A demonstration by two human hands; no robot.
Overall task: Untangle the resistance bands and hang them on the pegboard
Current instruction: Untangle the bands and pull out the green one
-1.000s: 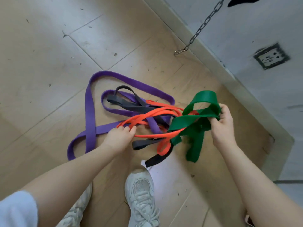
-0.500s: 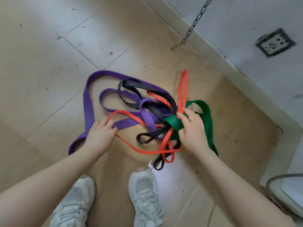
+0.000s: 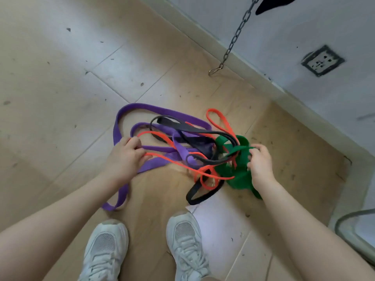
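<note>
Your left hand [image 3: 126, 157] pinched the orange band [image 3: 218, 122] and purple band [image 3: 162, 110]; your right hand [image 3: 260, 163] gripped the green band [image 3: 239, 179]. The tangle stretched left-to-right between them above the floor [image 3: 60, 98].

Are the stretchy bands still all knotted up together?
Yes, tangled. The orange band and black band weave through the purple band and green band, while the left hand and right hand grip them.
</note>
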